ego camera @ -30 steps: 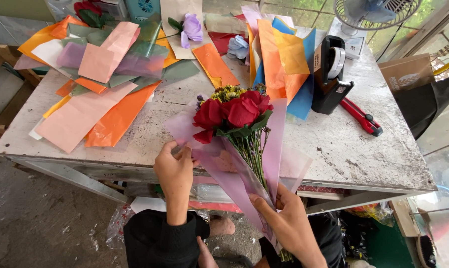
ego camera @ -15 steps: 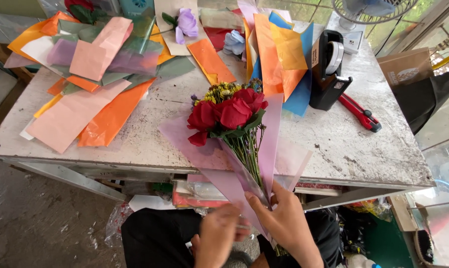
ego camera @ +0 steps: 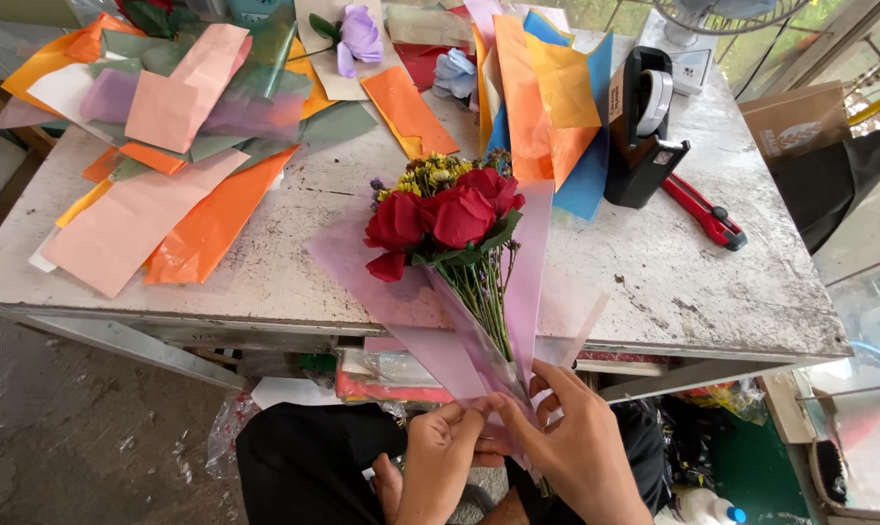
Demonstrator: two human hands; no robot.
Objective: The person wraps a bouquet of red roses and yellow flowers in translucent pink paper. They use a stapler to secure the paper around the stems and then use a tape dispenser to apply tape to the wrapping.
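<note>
A bouquet of red roses (ego camera: 447, 218) with small yellow and purple filler flowers lies over the table's near edge, stems pointing toward me. Pale purple wrapping paper (ego camera: 532, 282) is folded around the stems into a cone. My right hand (ego camera: 578, 442) grips the bottom of the cone around the stems. My left hand (ego camera: 440, 455) pinches the paper's lower edge beside it, fingertips touching the right hand's.
The worn white table (ego camera: 683, 282) carries loose sheets of orange, pink, green and blue paper (ego camera: 168, 194) at left and back. A black tape dispenser (ego camera: 644, 126) and a red utility knife (ego camera: 703, 209) lie at right. A purple paper flower (ego camera: 359, 34) sits at the back.
My left hand has dropped from the paper's left side near the table edge down to the base of the cone, meeting my right hand. The bouquet has barely moved.
</note>
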